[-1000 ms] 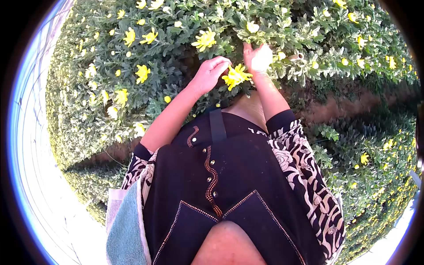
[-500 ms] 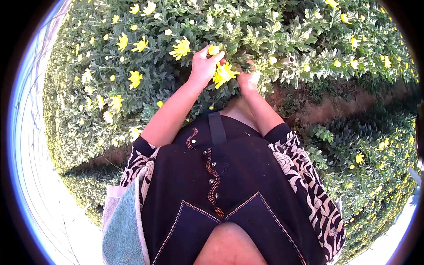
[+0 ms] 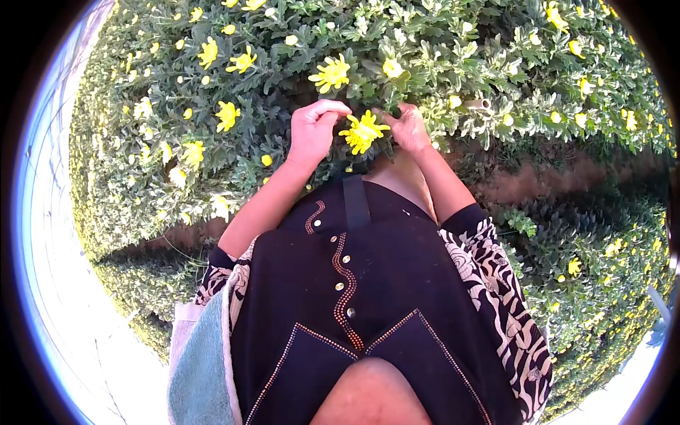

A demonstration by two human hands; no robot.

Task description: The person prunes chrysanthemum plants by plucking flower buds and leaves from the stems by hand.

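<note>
A large yellow chrysanthemum bloom (image 3: 363, 132) stands between my two hands, low at the near edge of the plants. My left hand (image 3: 312, 133) is on its left, thumb and forefinger pressed together beside the upper petals; whatever is in that pinch is too small to make out. On the right, my right hand (image 3: 411, 130) reaches into the leaves behind the bloom. Its fingers are bent, and the tips are partly hidden by foliage. Above them are another open bloom (image 3: 331, 74) and a rounder, half-open yellow flower (image 3: 392, 68).
Dense green plants (image 3: 432, 35) with yellow blooms and buds fill the far side. A pale tube-like end (image 3: 478, 104) pokes out on the right. Brown soil (image 3: 524, 183) runs between rows. A teal towel (image 3: 202, 365) hangs at my left side.
My left hand has drawn back and down from the half-open flower it was touching. The right hand stays beside the large bloom, and the view has shifted slightly.
</note>
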